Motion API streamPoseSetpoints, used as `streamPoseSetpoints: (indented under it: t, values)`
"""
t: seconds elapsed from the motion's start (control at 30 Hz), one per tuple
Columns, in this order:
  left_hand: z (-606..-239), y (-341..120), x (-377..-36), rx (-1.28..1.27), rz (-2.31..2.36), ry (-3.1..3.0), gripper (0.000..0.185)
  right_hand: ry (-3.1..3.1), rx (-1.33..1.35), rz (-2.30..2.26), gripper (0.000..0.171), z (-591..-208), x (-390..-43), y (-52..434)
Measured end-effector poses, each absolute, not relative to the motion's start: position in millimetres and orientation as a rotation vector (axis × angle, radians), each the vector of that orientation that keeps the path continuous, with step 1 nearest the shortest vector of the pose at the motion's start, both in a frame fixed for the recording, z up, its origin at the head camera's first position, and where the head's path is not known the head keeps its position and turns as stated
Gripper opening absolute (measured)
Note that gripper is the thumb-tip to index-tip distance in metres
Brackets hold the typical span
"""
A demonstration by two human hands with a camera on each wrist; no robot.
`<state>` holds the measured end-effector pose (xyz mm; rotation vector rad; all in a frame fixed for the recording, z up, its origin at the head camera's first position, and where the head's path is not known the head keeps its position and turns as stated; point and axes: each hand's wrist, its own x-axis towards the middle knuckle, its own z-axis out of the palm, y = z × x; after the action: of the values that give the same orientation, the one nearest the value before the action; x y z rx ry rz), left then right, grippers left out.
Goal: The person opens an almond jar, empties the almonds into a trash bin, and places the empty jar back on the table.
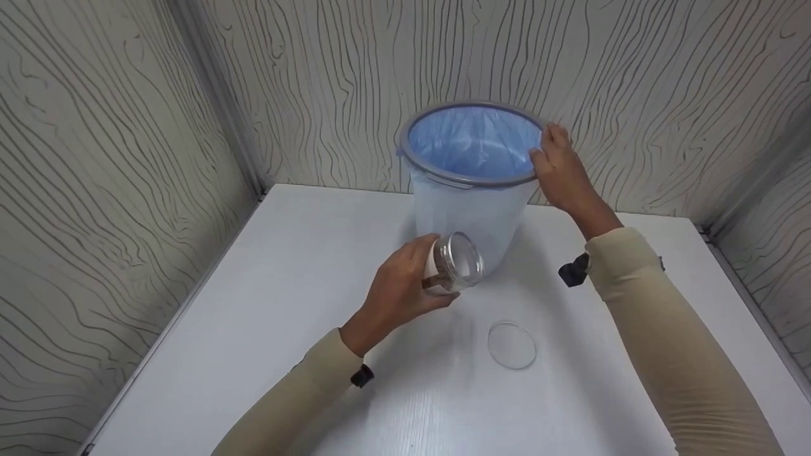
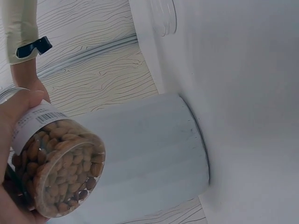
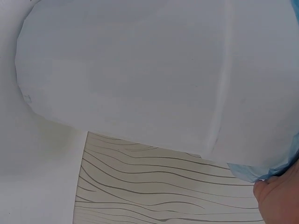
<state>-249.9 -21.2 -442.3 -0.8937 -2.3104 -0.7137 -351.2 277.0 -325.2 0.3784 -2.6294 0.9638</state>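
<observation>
Clamping round a tilted jar point(image 1: 451, 266) of what look like almonds point(image 2: 70, 175), the left grip point(image 1: 398, 278) hovers near a bin point(image 1: 466, 209); the right grip point(image 1: 561, 171) clasps its rim point(image 1: 488, 182).

White round plastic bin point(image 1: 469, 212): upper centre, behind my clear cylindrical plastic jar point(image 1: 450, 265)
Clear round lid point(image 1: 512, 345): lower centre-right, before both

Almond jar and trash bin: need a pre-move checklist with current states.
1. Left hand gripping the almond jar: ok.
2. Right hand holding the trash bin by its rim: ok.
3. Blue liner spread inside the bin: ok.
4. Clear round lid away from both hands: ok, on the table.
5. Jar mouth free of any inner seal: cannot tell.
6. Jar mouth over the bin opening: not ok, it's outside, in front.
</observation>
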Motion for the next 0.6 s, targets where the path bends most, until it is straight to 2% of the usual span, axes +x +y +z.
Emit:
streamPoseSetpoints:
  t: [0.6]
  values:
    - [-426, -28, -256, -0.877, -0.684, -2.299, 0.092, -2.601, 0.417, 0.992, 0.069, -326, -353, 276]
